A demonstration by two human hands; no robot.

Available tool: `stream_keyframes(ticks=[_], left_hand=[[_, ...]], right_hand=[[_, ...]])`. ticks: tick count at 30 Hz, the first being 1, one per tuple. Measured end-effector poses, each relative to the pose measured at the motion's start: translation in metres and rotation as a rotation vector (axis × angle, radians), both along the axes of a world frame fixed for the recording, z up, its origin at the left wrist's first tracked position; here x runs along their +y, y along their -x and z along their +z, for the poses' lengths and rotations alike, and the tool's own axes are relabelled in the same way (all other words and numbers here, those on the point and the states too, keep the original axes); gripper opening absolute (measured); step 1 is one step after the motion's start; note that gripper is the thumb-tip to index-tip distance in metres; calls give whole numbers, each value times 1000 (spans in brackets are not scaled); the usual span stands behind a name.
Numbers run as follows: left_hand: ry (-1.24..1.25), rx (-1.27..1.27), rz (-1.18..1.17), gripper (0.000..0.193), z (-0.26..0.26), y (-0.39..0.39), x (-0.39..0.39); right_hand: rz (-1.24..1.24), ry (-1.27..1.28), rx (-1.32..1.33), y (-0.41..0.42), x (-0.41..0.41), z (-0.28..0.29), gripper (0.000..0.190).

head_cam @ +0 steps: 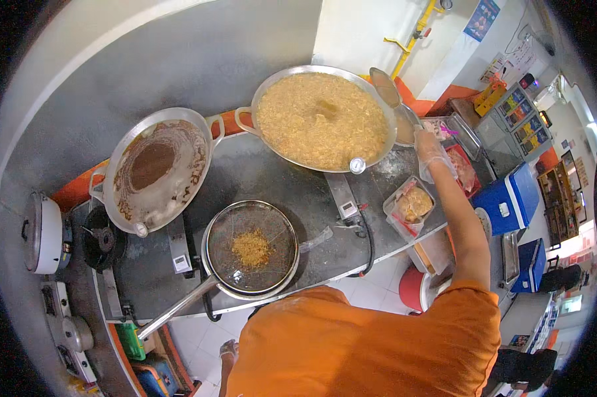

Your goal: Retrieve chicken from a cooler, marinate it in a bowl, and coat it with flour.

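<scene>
My right arm stretches out to the right. My right hand (426, 144), in a clear plastic glove, is by the rim of a round metal vessel (405, 125) beside the large wok (323, 119). Its fingers are too small and covered to show whether they grip anything. That wok holds pale golden, bubbling food in liquid, and a dial thermometer (357, 165) sits at its rim. Low beside my orange shirt hangs my left hand (229, 348), also gloved and partly hidden by my body; its finger shape is unclear.
A second wok (159, 171) holds dark, foamy oil. Golden crumbs lie in a long-handled mesh strainer (251, 248) over a pot. A plastic tub of battered food (411, 204), a red tray of raw meat (461, 171) and a blue cooler (509, 198) stand right. Two people are farther off.
</scene>
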State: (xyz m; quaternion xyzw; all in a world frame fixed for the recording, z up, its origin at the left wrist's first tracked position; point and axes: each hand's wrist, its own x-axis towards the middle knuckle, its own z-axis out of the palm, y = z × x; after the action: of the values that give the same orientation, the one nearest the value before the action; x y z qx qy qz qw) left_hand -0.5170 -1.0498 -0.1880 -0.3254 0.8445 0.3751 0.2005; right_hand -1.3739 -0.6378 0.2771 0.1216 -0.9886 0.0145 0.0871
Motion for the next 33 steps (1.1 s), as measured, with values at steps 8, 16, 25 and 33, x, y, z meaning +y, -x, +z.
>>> stream_keyframes(ticks=[8,16,25,33], left_hand=[[-332,44,392,35,-5,-10,21],[130,-203,-274,36,55,17,25],[147,-178,-258,37,72,26,24],[163,-151,-261,37,45,24,11]], right_hand=[[-5,-34,-7,4,-25,-19,34],[-6,100,25,29,-10,-49,29],[83,457,-143,34,-20,-62,29],[132,629,-282,-15,-57,-41,34]])
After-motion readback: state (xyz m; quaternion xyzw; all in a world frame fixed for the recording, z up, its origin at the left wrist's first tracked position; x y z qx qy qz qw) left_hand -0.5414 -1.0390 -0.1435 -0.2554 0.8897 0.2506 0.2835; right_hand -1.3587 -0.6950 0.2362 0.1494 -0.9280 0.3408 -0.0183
